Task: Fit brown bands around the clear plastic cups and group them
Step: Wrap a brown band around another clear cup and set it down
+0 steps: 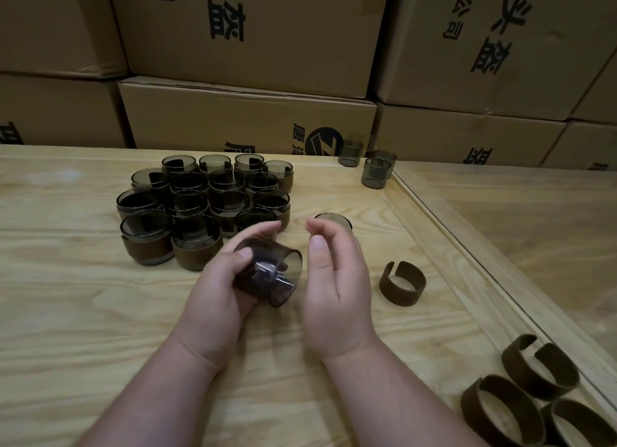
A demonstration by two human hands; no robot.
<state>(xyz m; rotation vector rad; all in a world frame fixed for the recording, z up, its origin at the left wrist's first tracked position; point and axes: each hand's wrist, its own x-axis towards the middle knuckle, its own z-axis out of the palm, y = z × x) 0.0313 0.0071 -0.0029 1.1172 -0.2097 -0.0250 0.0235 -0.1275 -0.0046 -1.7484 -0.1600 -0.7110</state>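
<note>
My left hand grips a smoky clear cup tilted on its side, mouth turned right, with a brown band around it. My right hand hovers just right of the cup, fingers loosely curled, holding nothing. Behind my right fingers stands a bare cup on the table. A loose brown band lies right of my right hand. Several banded cups stand grouped at the table's middle left.
Three bare cups stand near the far right corner of the wooden table. Three more brown bands lie at the lower right by the table's raised edge. Stacked cardboard boxes wall off the back.
</note>
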